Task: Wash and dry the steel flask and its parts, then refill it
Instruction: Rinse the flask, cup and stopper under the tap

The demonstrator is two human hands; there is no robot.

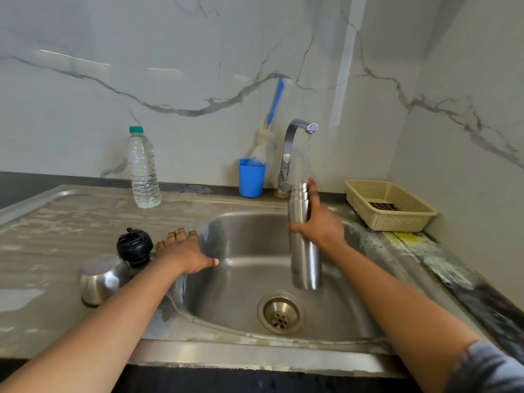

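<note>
The steel flask (304, 256) stands upright over the sink basin (243, 279), its open mouth under the running tap (297, 137). Water streams down into it. My right hand (319, 222) grips the flask round its upper part. Flat on the sink's left rim lies my left hand (184, 251), fingers spread and holding nothing. Just left of that hand, the black stopper (134, 246) and the steel cup lid (103, 277), turned upside down, sit on the wet drainboard.
A clear plastic water bottle (143, 168) stands on the drainboard at the back left. A blue cup (251, 177) holding a blue-handled bottle brush (273, 106) sits beside the tap. A beige basket (390, 205) is at the back right. The drain (280, 313) is open.
</note>
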